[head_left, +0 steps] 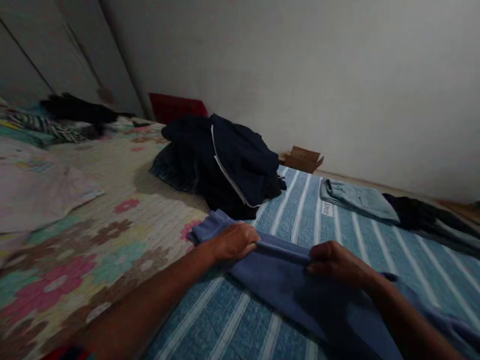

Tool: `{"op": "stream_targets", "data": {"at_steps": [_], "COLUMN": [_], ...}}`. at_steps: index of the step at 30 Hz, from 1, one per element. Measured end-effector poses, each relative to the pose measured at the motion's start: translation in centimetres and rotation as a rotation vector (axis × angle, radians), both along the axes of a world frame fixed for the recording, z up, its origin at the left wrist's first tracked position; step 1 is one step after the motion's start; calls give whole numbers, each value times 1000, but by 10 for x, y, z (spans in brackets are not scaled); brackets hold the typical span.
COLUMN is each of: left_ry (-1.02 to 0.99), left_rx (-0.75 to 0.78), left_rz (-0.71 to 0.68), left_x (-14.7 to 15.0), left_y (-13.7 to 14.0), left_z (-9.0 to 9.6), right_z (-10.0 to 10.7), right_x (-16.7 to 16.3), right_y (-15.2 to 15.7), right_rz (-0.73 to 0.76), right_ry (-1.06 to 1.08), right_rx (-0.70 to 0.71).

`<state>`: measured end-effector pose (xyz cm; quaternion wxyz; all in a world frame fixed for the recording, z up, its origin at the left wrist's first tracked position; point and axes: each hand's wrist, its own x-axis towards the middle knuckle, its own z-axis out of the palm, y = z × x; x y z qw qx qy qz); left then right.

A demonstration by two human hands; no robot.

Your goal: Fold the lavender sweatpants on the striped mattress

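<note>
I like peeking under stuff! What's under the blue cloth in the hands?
Under the blue cloth lies a striped blanket. The part beneath the cloth is covered.

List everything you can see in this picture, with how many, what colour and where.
blue garment: one, blue, on the striped cover, gripped by both hands
dark clothes pile: one, navy, behind the hands
folded jeans: one, pale blue, far right
cardboard box: one, brown, by the wall
striped cover: one, blue and white, under the garment
floral quilt: one, multicoloured, left
left hand: one, grip on fold
right hand: one, grip on fold
</note>
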<state>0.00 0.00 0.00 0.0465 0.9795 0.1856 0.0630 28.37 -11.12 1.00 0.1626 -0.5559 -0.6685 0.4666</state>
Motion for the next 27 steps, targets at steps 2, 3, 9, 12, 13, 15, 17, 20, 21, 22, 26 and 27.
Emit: {"op": "stream_targets", "data": {"at_steps": [2, 3, 9, 12, 13, 15, 17, 20, 21, 22, 26, 27], "left_ry": [-12, -19, -81, -105, -113, -132, -142, -116, -104, -91, -27, -3], "left_rx": [2, 2, 0, -1, -2, -19, -71, -193, -234, -275, -483, -547], "left_rz": [32, 46, 98, 106, 107, 108, 124, 192, 215, 232, 289, 310], "left_x": [-7, -11, -24, -26, -27, -28, -30, -34, -35, -37, -44, -46], "left_y": [4, 5, 13, 12, 11, 9, 7, 4, 3, 2, 0, 1], "left_z": [0, 0, -2, 7, 12, 24, 35, 46, 48, 50, 55, 56], "right_z": [0, 0, -1, -2, -3, -3, -3, -2, -2, -2, 0, 0], "right_x": [0, 0, 3, 6, 7, 8, 8, 6, 5, 5, 4, 3], "right_y": [-1, -1, -1, -1, -1, -1, 0, 0, 0, 0, 0, 1], "right_rz": [-5, -7, -21, -39, -44, -54, -67, -72, -65, -57, -33, -31], "right_ry": [10, 14, 33, 55, 64, 86, 95, 100, 100, 99, 84, 83], "right_rx": [-2, -4, -30, -37, -39, -51, -54, -47, -43, -40, -44, -46]}}
